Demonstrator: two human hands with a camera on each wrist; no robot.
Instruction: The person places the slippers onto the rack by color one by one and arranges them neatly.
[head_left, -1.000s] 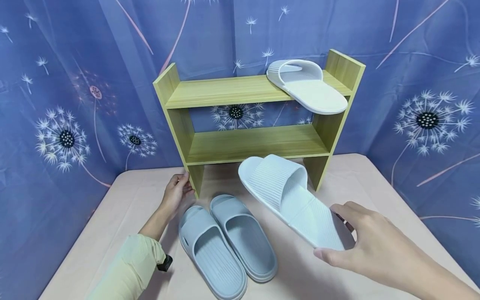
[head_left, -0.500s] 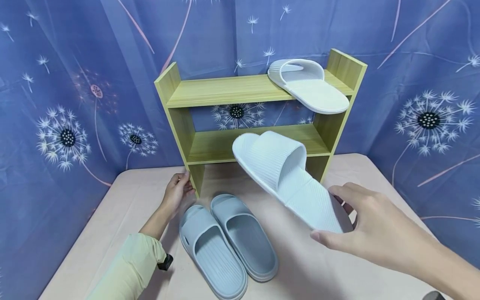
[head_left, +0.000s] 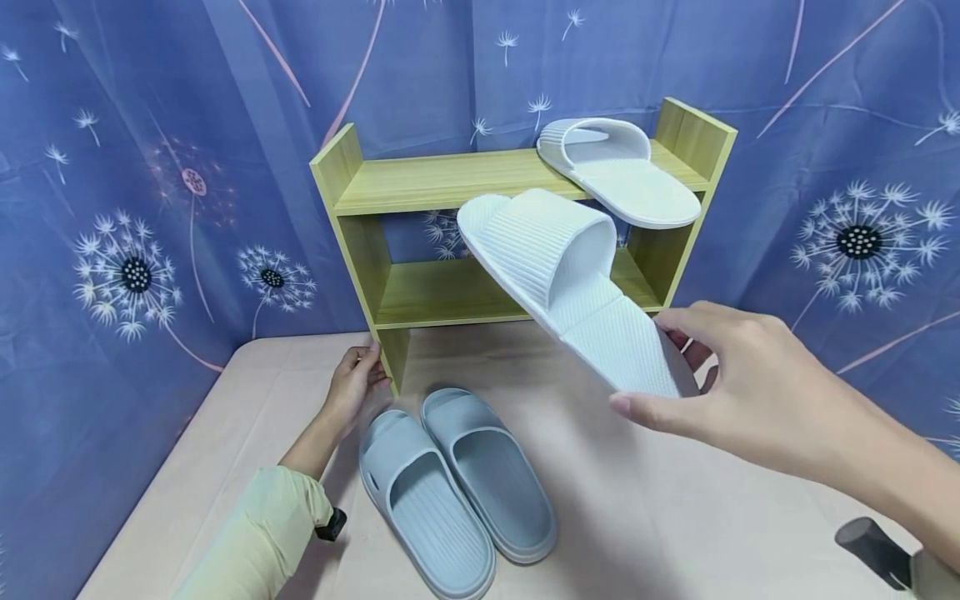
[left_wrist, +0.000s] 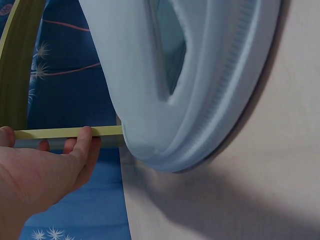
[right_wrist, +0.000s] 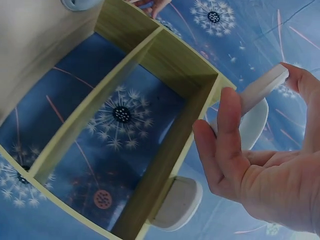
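My right hand [head_left: 750, 387] grips a white slipper [head_left: 555, 267] by its heel, thumb on the near side and fingers beneath. The slipper hangs in the air before the wooden rack [head_left: 450, 317], its toe end raised to the left. In the right wrist view, the right hand [right_wrist: 260, 165] pinches the slipper's heel edge. At the rack's lower left leg, my left hand [head_left: 352, 382] holds the upright panel between thumb and fingers; the left wrist view shows the left hand [left_wrist: 55, 170] around that panel's edge. A second white slipper [head_left: 633, 187] rests on the top shelf at right, heel overhanging the front.
Two blue-grey slippers [head_left: 427, 508] [head_left: 491, 475] lie side by side on the pale surface [head_left: 675, 517], in front of the rack's left half. Blue curtain [head_left: 187, 125] with dandelion prints surrounds the back and sides.
The right hand has raised the white slipper from below the middle shelf to near the top shelf's front edge. The left hand stays on the rack leg.
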